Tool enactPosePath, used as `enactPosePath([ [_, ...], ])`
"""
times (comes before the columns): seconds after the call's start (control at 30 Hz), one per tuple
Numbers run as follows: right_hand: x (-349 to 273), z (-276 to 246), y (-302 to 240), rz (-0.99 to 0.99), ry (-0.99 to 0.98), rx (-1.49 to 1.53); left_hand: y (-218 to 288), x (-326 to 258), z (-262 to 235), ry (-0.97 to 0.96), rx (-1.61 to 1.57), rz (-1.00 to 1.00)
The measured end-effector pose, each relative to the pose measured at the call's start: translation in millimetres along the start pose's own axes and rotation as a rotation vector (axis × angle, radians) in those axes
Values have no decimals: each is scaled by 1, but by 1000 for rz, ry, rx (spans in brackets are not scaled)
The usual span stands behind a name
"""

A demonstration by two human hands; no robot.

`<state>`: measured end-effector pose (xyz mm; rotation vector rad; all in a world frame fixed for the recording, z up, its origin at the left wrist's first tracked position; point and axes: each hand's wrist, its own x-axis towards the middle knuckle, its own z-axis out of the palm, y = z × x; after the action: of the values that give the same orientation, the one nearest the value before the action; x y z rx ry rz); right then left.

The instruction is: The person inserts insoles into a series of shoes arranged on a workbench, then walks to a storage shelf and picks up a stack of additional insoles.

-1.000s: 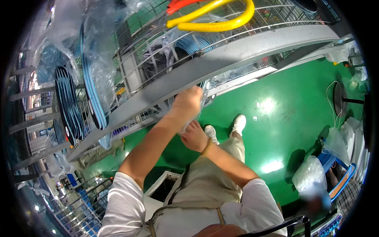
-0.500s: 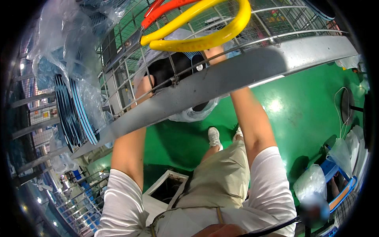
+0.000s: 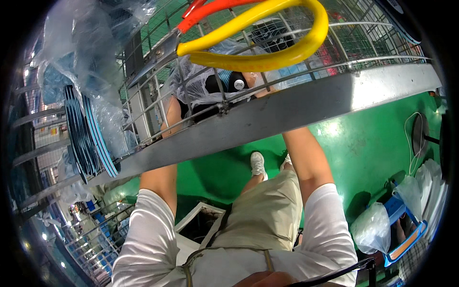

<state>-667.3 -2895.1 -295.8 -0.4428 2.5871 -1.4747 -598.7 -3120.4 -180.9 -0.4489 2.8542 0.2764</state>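
Observation:
Beyond the grey metal rail [image 3: 287, 115] of a wire cart, a clear plastic bag [image 3: 191, 86] holds a bundle of black pieces [image 3: 217, 82] with blue striped edges and a round white label. My left hand [image 3: 175, 112], seen partly through the wires, is at the bundle's left side; its fingers are hidden behind the bundle. On the other side my right hand [image 3: 252, 83] presses against the bundle's end, fingers mostly covered. Both hands appear closed on it. Scissors [image 3: 258, 60] with yellow and red handles lie on the wire mesh above.
Stacked thin blue-and-black layers [image 3: 91, 134] stand at the left under crumpled clear plastic [image 3: 95, 52]. The green floor [image 3: 344, 138] shows below the rail. At lower right are a blue-framed item [image 3: 406, 244] and a filled clear bag [image 3: 373, 229]. A white box [image 3: 193, 225] stands by my legs.
My hands and the bagged bundle have shifted slightly; the bag's lower part, which showed beneath the rail, is now hidden behind it. The rail and scissors sit a little differently in view.

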Motion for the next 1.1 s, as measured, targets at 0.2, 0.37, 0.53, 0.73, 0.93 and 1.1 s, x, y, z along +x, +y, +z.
enactPosePath([
  [0.2,-41,9,12,146,22,280,-16,-13,-3,11,-64,-47],
  [0.37,-81,-6,37,330,-21,524,-31,-31,-6,5,-134,-100],
  [0.53,-66,-22,45,387,-149,613,-43,-57,7,33,-184,-165],
  [0.73,-42,-6,44,417,-220,605,-39,-53,28,86,-254,-193],
  [0.93,-44,17,47,455,-204,602,-37,-38,44,141,-336,-221],
  [1.1,-38,35,51,458,-119,565,-41,-24,45,167,-408,-225],
])
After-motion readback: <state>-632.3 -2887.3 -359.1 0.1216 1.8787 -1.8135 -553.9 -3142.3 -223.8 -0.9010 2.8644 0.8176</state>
